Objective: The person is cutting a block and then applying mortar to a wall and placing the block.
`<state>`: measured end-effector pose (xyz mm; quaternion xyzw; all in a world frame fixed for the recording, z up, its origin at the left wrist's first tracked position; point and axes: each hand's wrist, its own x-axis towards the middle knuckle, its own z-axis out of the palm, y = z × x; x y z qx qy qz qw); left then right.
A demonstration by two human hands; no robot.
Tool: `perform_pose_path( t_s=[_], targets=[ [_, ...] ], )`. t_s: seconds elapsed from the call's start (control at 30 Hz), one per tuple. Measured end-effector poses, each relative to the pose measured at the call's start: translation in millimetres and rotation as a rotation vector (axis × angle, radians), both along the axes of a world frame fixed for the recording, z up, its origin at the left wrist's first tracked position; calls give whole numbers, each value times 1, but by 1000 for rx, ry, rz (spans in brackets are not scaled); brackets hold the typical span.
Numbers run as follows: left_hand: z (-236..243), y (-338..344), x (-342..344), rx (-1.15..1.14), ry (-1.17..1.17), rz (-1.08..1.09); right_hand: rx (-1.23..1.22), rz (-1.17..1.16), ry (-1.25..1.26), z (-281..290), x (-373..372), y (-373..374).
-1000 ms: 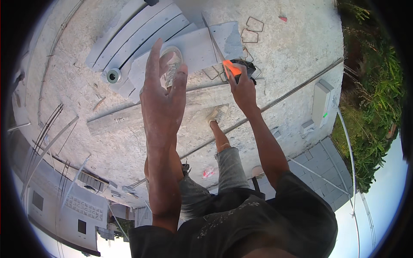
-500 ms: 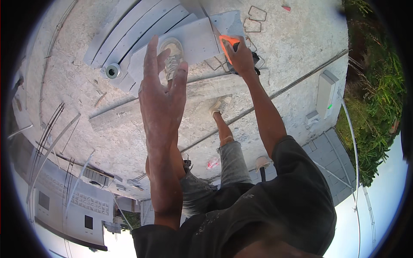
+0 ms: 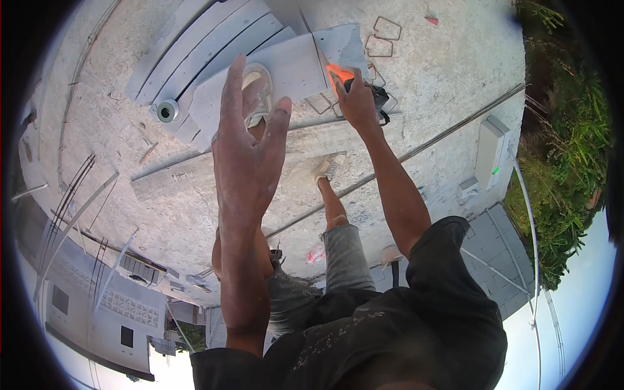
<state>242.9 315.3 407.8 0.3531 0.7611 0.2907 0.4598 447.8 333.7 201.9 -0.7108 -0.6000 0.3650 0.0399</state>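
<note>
My left hand [image 3: 247, 156] is raised in the middle of the picture, fingers apart and holding nothing, over the light shoe [image 3: 259, 77] that stands on a grey board [image 3: 299, 71]. My right hand [image 3: 356, 101] is closed round the orange-and-black handle [image 3: 338, 73] of a saw, whose thin blade [image 3: 316, 45] lies across the board's right part; whether it is in a cut I cannot tell. Grey slats [image 3: 214, 45] lie behind the board, with a round roll [image 3: 166, 110] near their left end. A black object [image 3: 379, 107] lies beside my right hand.
Bent wire rectangles [image 3: 388, 29] lie right of the board. A long weathered plank [image 3: 169, 179] and long bars [image 3: 455, 125] cross the concrete. A grey block [image 3: 489, 149] is near the right edge, beside greenery [image 3: 565, 162]. Metal rods [image 3: 71, 188] stick up at left.
My right hand and saw moved forward, up the picture, then came back slightly toward me. My left hand stays raised and open over the shoe, shifting only a little.
</note>
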Motion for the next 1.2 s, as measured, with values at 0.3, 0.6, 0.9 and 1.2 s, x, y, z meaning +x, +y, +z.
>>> perform_pose_path(
  t_s=[0.3, 0.6, 0.9, 1.2],
  targets=[
    [28, 3, -21, 31, -170, 161, -154, -70, 29, 97, 8, -104],
    [14, -6, -12, -49, -14, -25, -41, -114, 210, 145, 33, -173],
    [13, -22, -4, -135, -83, -11, -53, 12, -15, 25, -6, -26],
    [28, -2, -26, -74, -103, 101, 34, -40, 44, 56, 20, -89]
  ],
)
